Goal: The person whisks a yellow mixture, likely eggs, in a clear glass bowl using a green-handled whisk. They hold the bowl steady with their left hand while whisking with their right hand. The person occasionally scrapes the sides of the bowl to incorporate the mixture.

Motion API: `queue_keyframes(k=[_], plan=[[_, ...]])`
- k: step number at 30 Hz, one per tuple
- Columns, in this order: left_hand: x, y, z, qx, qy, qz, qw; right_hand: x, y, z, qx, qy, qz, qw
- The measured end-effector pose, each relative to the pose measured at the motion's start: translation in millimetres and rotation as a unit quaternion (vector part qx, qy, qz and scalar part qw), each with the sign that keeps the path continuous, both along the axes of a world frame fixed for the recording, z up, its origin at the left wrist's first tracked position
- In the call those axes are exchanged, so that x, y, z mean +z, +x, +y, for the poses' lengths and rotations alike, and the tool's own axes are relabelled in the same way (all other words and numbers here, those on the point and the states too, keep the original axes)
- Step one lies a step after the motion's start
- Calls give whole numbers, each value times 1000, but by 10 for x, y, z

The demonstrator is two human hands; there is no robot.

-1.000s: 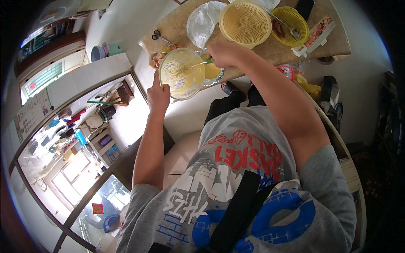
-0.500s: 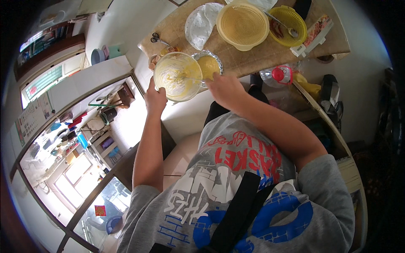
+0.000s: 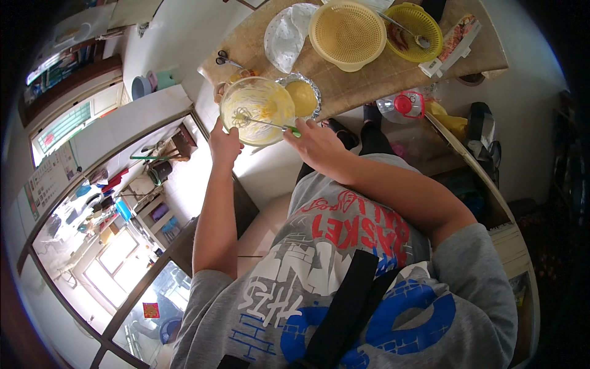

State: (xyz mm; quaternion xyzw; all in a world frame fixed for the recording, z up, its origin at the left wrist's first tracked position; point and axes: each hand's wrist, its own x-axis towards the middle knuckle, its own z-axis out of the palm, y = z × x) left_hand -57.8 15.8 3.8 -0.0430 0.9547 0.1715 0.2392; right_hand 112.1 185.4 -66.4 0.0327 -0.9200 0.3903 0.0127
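At the far left, a glass partition shows a bright room beyond, with a small red square [image 3: 151, 310] on its lower pane. The person's left hand [image 3: 225, 146] closes on the near-left rim of a clear bowl [image 3: 278, 92], thumb toward the inside, the rest of the fingers mostly hidden round the outer wall. Behind this, close to the table's [image 3: 359, 86] left end, lies a pair of dark-handled scissors [image 3: 228, 59]. The bowl is at the table's near edge, its lower part reaching past that edge; whether it rests there or is held up, I cannot tell. Pale yellow mixture streaks its wall. A whisk [image 3: 264, 122] slants into it, wire head down in the left part of the bowl, green handle out over the right rim. White crumpled sheeting [image 3: 287, 37] lies farther back, and just right of the bowl is a foil-edged pan [image 3: 318, 101] of smooth yellow batter. The right hand [image 3: 316, 144] grips the whisk's handle, fingers curled round its end. Next comes a cream colander [image 3: 347, 34], then a red-capped clear bottle [image 3: 402, 106] below the table edge, a yellow basket [image 3: 435, 46] with a spoon [image 3: 423, 42] in it, and a long printed box [image 3: 450, 46].
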Motion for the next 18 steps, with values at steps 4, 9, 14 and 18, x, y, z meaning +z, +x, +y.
queue_keyframes(k=[4,9,14,18], plan=[[5,37,18,0,-3,1,1000,-111,-56,103,-21,13,-46,999],[6,22,54,-3,-2,4,1000,7,-13,102,5,1,-5,1000],[42,27,44,1,1,7,1000,-102,30,148,-22,33,-16,999],[10,1,9,11,-5,6,1000,-4,122,136,13,20,-2,1000]])
